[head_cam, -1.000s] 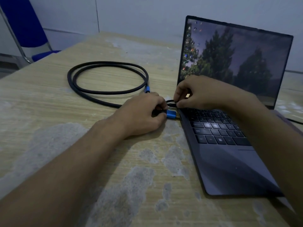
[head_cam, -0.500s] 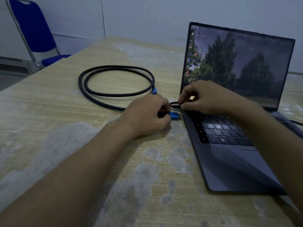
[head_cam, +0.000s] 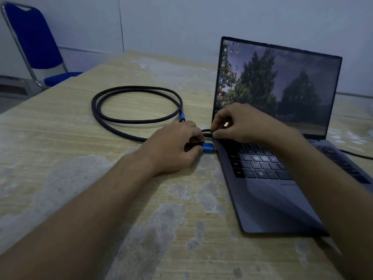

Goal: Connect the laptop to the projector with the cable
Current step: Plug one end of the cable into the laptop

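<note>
An open dark laptop (head_cam: pixel 266 201) sits on the right of the wooden table (head_cam: pixel 60 150), its screen lit with a tree wallpaper. A black cable (head_cam: pixel 113 120) lies coiled to its left, with one blue plug (head_cam: pixel 181 117) resting free. My left hand (head_cam: pixel 173 146) grips the cable's other blue plug (head_cam: pixel 207 147), whose gold tip sits right at the laptop's left edge. My right hand (head_cam: pixel 240 123) pinches a thin black cord or small adapter (head_cam: pixel 206 132) at the laptop's back left corner, just above the blue plug. No projector is in view.
A blue chair (head_cam: pixel 34 39) with a metal frame stands past the table's far left corner. Another thin black cable (head_cam: pixel 357 155) runs off to the right behind the laptop. The tabletop has worn grey patches.
The view has tilted up and shifted, so everything sits lower and more to the right in frame. Both hands hold the same spots at the laptop's left edge; the blue plug stays at the port.
</note>
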